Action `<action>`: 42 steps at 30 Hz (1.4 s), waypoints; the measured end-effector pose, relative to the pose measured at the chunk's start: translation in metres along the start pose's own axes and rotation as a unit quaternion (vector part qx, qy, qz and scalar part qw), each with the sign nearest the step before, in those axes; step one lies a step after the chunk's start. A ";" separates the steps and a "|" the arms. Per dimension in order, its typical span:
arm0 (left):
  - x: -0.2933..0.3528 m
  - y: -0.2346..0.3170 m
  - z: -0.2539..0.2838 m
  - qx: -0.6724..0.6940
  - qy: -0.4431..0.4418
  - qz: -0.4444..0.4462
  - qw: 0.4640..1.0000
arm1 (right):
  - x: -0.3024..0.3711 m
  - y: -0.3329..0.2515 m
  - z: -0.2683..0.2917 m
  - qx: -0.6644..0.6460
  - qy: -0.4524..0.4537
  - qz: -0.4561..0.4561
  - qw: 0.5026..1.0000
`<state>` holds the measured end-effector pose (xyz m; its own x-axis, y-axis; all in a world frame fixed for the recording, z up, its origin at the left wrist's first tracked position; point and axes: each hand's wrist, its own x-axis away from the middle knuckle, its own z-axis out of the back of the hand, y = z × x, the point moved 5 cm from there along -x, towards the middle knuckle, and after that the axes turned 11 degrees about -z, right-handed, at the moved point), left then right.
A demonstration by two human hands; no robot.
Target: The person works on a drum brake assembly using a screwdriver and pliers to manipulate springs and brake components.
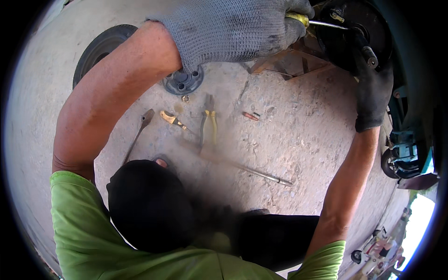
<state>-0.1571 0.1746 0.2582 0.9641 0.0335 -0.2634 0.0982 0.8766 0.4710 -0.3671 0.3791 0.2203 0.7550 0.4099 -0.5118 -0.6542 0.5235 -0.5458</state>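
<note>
My left hand (pixel 238 30), in a grey knit glove, is closed round the yellow handle of a screwdriver (pixel 298 18). The screwdriver's thin metal shaft runs right, its tip against the face of a black round brake plate (pixel 333 46). A dark axle spindle (pixel 367 52) with a hole near its end sticks out of the plate's middle. My right hand (pixel 374 88), in a dark glove, is at the lower edge of the plate, curled about the spindle; some of its fingers are hidden in shadow.
On the concrete floor lie pliers (pixel 208 121), a yellow-and-black screwdriver (pixel 172 120), a long metal bar (pixel 266 175), a flat-ended tool (pixel 142 128) and a small red piece (pixel 251 115). A hub (pixel 183 81) and a tyre (pixel 88 56) are at left. A rusty stand (pixel 303 65) is below the plate.
</note>
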 end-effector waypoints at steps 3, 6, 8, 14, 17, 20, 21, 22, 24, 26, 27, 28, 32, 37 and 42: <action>0.003 0.015 0.019 0.019 0.009 -0.052 0.998 | -0.002 0.000 0.002 0.019 0.000 0.020 1.000; -0.002 0.025 0.038 0.081 -0.047 -0.046 0.995 | -0.006 -0.001 0.002 0.005 -0.018 0.005 1.000; -0.014 0.022 0.044 0.009 -0.087 -0.008 0.996 | -0.007 -0.004 0.002 -0.005 -0.033 0.005 0.999; -0.016 0.033 0.043 -0.025 -0.119 -0.099 0.988 | -0.006 -0.009 0.004 -0.016 -0.059 0.037 0.997; -0.021 0.023 0.042 -0.055 -0.153 0.000 0.987 | -0.008 -0.004 0.004 -0.018 -0.060 0.020 0.998; -0.017 0.025 0.047 -0.036 -0.148 -0.015 0.988 | -0.009 -0.004 0.005 0.029 -0.048 0.035 0.998; -0.016 0.023 0.047 -0.027 -0.149 -0.010 0.989 | -0.009 -0.004 0.005 0.027 -0.056 0.031 0.998; -0.021 0.020 0.045 -0.024 -0.162 0.037 0.986 | -0.009 -0.005 0.006 0.022 -0.063 0.028 0.997; -0.030 0.024 0.040 -0.057 -0.130 -0.013 0.990 | -0.010 -0.006 0.008 0.012 -0.078 0.022 0.997; -0.036 0.017 0.005 -0.127 -0.034 -0.205 0.970 | -0.009 -0.008 0.010 -0.008 -0.091 0.026 0.996; -0.032 0.020 -0.009 -0.159 0.014 -0.297 0.941 | -0.009 -0.009 0.010 -0.021 -0.098 0.033 0.994; -0.031 0.014 -0.025 -0.190 0.062 -0.386 0.901 | -0.008 -0.009 0.010 -0.026 -0.096 0.035 0.994; -0.029 -0.017 -0.053 -0.008 -0.003 -0.279 0.960 | -0.004 0.000 0.009 -0.048 -0.122 0.001 0.991; -0.011 -0.005 -0.009 0.073 -0.154 0.089 0.981 | -0.008 0.006 0.008 0.012 -0.081 0.026 0.996; -0.005 0.000 0.009 0.050 -0.185 0.105 0.976 | -0.011 0.008 0.011 0.025 -0.113 0.028 0.993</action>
<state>-0.1600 0.1699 0.2666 0.9867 0.0158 0.1620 -0.1061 0.8173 0.5663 -0.3804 0.3874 0.2286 0.7120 0.5937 -0.3749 -0.6966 0.5299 -0.4837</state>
